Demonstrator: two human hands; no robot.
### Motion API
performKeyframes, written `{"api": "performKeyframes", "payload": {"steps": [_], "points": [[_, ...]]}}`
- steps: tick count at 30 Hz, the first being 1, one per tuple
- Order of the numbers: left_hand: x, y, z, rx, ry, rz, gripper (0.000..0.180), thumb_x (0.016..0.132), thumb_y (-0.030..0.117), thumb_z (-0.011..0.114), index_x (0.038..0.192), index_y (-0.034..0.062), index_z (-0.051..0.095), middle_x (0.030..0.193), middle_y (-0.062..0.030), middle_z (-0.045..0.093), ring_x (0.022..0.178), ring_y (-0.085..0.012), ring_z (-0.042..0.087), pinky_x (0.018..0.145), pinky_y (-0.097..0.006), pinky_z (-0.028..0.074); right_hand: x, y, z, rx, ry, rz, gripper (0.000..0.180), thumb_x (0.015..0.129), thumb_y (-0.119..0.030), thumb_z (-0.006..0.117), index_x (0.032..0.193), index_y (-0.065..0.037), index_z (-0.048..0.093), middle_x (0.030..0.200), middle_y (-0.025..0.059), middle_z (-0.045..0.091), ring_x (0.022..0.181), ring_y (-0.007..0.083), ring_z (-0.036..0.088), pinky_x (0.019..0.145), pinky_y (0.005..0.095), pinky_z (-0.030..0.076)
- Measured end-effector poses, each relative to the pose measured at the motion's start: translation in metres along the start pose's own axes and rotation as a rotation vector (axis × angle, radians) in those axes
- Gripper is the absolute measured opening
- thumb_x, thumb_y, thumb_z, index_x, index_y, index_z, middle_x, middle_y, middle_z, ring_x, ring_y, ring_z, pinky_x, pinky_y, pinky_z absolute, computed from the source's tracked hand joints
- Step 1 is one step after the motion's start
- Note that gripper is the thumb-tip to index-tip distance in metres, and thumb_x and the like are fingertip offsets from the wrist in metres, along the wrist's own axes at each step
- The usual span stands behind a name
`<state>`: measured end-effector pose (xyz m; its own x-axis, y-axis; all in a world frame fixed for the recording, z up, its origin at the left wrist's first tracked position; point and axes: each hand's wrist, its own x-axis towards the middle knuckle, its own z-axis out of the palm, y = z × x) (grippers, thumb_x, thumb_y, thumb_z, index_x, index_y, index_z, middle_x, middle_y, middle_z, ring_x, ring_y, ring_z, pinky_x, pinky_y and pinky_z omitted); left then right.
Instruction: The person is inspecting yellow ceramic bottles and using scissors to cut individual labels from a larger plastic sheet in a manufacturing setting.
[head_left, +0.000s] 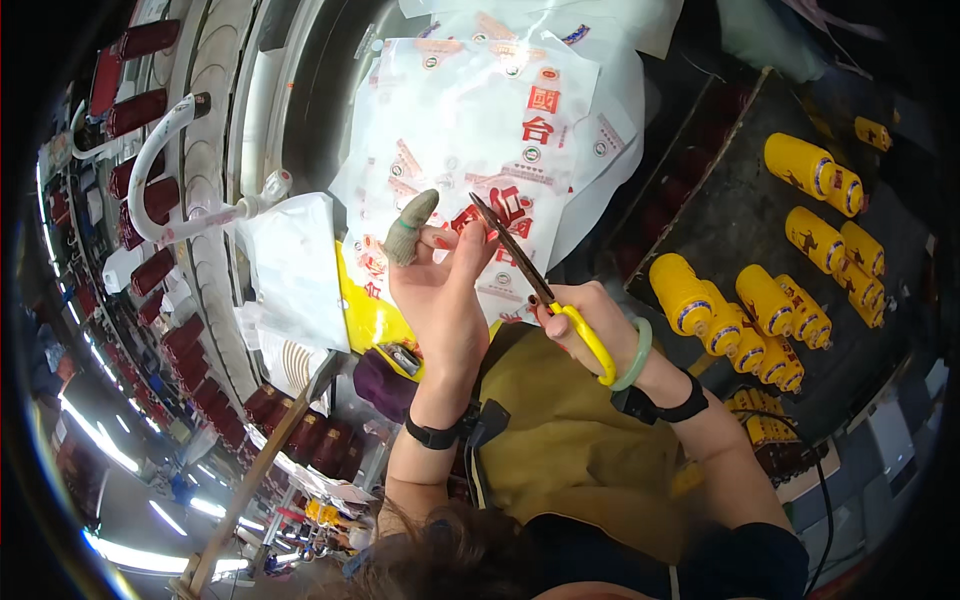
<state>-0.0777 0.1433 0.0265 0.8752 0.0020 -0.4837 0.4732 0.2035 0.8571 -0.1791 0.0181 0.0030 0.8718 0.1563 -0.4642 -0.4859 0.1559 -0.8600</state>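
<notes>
My right hand (590,325) is closed around a pair of scissors (528,262) with yellow handles and dark blades. The blades point up and left, slightly parted, over a white plastic bag (430,110) printed in red. My left hand (440,290) is raised over the lower part of the bag, close to the scissors' tips. A greyish-green finger cover (408,232), bound with a green band, is on one of its digits. That digit stands apart from the other fingers, which are partly bent. No thing shows between them. More bags lie layered underneath.
Yellow bottles (682,290) lie in several rows on a dark board (690,185) at the right. A conveyor (215,90) with a white bent tube (140,170) runs along the left. Dark red boxes (135,112) line up beyond it. A yellow sheet (368,312) lies near my left wrist.
</notes>
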Motion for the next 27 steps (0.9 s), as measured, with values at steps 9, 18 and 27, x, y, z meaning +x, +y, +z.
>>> {"api": "performKeyframes", "payload": {"steps": [9, 18, 27], "points": [[0.002, 0.002, -0.006, -0.04, 0.01, 0.006, 0.046, 0.085, -0.007, 0.065, 0.127, 0.0009, 0.047, 0.09, 0.0012, 0.049, 0.086, -0.016, 0.065, 0.08, -0.034, 0.059, 0.007, -0.003, 0.004, 0.115, -0.087, 0.113, 0.076, 0.079, -0.08, 0.048, 0.079, -0.004, 0.051, 0.06, -0.003, 0.043, 0.053, 0.0061, 0.043, 0.049, 0.024, 0.035], [0.003, 0.006, -0.013, -0.032, 0.028, 0.02, 0.047, 0.086, -0.007, 0.063, 0.129, 0.0, 0.046, 0.088, 0.0007, 0.051, 0.086, -0.0153, 0.064, 0.077, -0.033, 0.059, 0.013, -0.003, 0.007, 0.078, -0.073, 0.064, 0.075, 0.081, -0.078, 0.047, 0.078, -0.004, 0.048, 0.061, -0.0033, 0.042, 0.056, 0.006, 0.041, 0.05, 0.024, 0.035], [0.01, -0.002, -0.03, -0.043, 0.024, 0.041, 0.047, 0.087, -0.008, 0.062, 0.13, -0.0012, 0.043, 0.088, 0.0004, 0.049, 0.086, -0.0132, 0.063, 0.076, -0.03, 0.057, 0.02, 0.008, 0.012, 0.085, -0.058, 0.056, 0.07, 0.082, -0.075, 0.05, 0.069, -0.006, 0.048, 0.058, -0.0048, 0.044, 0.049, 0.0048, 0.043, 0.046, 0.0223, 0.035]]}}
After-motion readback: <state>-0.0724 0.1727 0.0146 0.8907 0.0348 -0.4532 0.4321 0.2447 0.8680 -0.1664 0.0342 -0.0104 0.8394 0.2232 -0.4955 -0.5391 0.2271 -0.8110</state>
